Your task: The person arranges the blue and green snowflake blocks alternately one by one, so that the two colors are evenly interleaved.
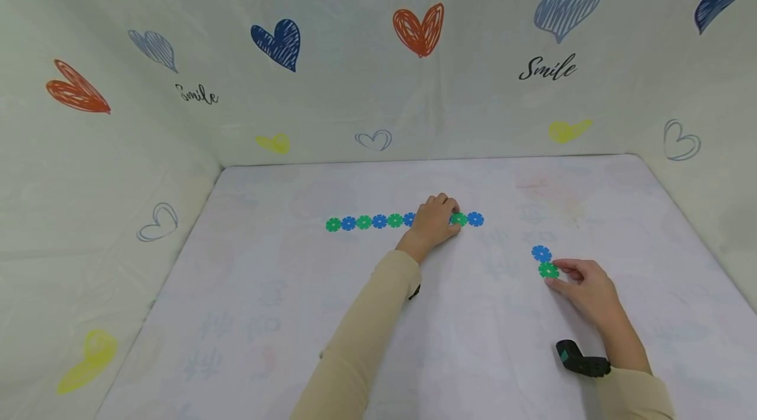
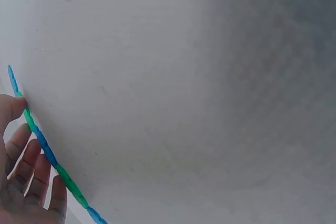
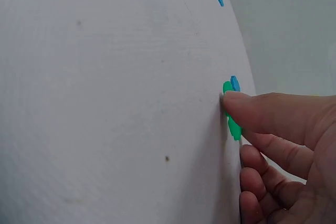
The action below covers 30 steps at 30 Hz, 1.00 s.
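A straight chain of alternating green and blue snowflake building discs [image 1: 379, 221] lies across the far half of the white table. My left hand [image 1: 434, 219] reaches over the chain's right part and covers some discs. Its thumb and fingers pinch the chain at a green disc [image 1: 458, 219], one place in from the blue end disc [image 1: 476, 219]. To the right, nearer me, my right hand [image 1: 588, 285] pinches another green disc [image 1: 549, 270] between thumb and forefinger. A blue disc [image 1: 541, 253] touches its far edge; whether the two are joined I cannot tell.
White cloth walls with printed hearts [image 1: 418, 30] rise behind and beside the table [image 1: 236, 328]. A black wrist camera [image 1: 582, 362] sits on my right wrist. The left forearm's beige sleeve [image 1: 361, 341] stretches over the table's middle.
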Available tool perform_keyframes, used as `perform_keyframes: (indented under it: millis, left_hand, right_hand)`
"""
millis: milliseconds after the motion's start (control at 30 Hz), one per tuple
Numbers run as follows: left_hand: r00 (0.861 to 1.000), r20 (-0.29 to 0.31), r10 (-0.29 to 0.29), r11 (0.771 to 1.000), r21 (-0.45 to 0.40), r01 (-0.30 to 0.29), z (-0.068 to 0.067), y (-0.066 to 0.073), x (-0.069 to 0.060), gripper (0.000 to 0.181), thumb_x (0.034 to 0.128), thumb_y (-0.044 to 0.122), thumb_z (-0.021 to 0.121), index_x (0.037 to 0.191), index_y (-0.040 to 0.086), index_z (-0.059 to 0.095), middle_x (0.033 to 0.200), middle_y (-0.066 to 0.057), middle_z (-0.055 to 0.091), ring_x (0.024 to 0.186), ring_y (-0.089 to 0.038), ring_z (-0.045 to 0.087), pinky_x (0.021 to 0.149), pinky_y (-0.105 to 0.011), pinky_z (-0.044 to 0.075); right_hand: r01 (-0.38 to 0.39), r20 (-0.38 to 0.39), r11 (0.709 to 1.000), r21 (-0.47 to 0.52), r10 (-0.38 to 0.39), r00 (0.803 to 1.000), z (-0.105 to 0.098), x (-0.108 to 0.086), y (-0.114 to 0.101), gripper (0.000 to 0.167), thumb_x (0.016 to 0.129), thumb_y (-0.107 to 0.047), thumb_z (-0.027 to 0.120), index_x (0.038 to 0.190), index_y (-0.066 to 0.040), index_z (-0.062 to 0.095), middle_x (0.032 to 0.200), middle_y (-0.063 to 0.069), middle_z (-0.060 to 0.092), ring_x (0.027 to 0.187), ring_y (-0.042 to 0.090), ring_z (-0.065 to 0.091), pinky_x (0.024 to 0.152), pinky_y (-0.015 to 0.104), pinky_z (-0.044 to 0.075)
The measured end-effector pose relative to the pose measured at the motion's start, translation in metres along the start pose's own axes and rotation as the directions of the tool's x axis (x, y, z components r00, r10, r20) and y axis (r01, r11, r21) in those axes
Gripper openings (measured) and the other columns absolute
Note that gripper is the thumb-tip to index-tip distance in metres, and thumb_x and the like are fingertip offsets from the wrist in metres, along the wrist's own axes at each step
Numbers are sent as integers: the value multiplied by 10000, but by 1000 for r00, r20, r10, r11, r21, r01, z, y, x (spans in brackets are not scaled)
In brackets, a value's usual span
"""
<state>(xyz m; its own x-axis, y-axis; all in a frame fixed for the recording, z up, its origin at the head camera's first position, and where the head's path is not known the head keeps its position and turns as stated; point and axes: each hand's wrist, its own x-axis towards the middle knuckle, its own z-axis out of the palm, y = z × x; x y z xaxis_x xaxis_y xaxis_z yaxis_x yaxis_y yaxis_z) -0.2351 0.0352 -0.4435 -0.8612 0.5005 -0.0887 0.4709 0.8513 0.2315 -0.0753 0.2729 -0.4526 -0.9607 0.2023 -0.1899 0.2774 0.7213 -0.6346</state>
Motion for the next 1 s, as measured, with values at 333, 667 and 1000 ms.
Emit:
perform_keyframes:
  millis: [333,667,1000]
  left_hand:
    - [1000,3,2,1000,-3,-2,-1,0,-1,324,909,332,573,1187,171,540,1168,7,523,1062,-157,467,923,-289,414]
    - [1000,-17,8,1000,1,-8,1,0,-1,309,907,331,569,1172,173,547,1145,9,529,1059,-162,480,908,-300,424]
    - [1000,-22,16,1000,2,-16,1,0,0,316,902,330,579,1169,163,551,1134,8,532,1052,-163,480,904,-299,425]
  right_hand:
    - [21,-21,999,-24,-22,1000,2,3,2,497,858,-217,641,1214,99,499,1133,294,454,983,373,434,803,474,399]
    - [-34,-12,999,-6,33,999,2,4,0,507,858,-223,647,1225,89,488,1162,288,428,1008,375,404,816,467,392]
    - [-34,-9,999,4,34,999,3,4,2,498,867,-222,640,1225,89,488,1163,290,427,1013,377,400,818,469,388]
